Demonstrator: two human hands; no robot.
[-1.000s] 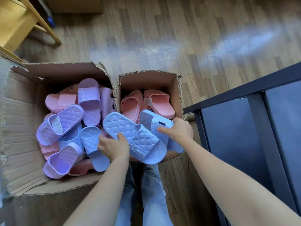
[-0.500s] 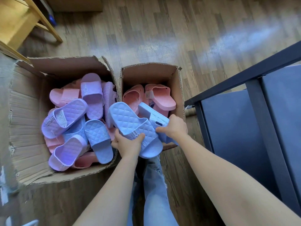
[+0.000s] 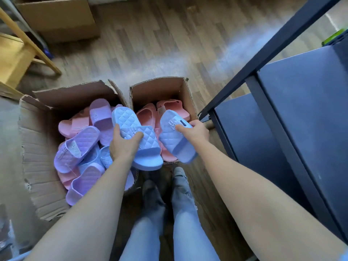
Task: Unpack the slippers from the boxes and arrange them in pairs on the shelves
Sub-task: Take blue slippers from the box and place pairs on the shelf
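Note:
My left hand [image 3: 123, 146] grips a light blue quilted slipper [image 3: 145, 147] by its strap, above the gap between two open cardboard boxes. My right hand [image 3: 195, 131] holds a second light blue slipper [image 3: 173, 142] by its side, over the smaller box [image 3: 162, 89], which contains pink slippers [image 3: 145, 114]. The larger box [image 3: 39, 166] on the left is full of purple slippers [image 3: 79, 146], pink ones and light blue ones, piled loosely. A dark shelf unit [image 3: 301, 113] stands to the right.
My legs in jeans [image 3: 184, 219] stand just behind the boxes. A wooden chair [image 3: 22, 53] and another cardboard box [image 3: 58, 17] sit at the far left on the wood floor [image 3: 169, 44]. The shelf frame's bar [image 3: 267, 51] slants above the right box.
Both hands have lifted the two blue slippers higher and drawn them apart. The view has risen and pulled back, so the boxes appear farther below.

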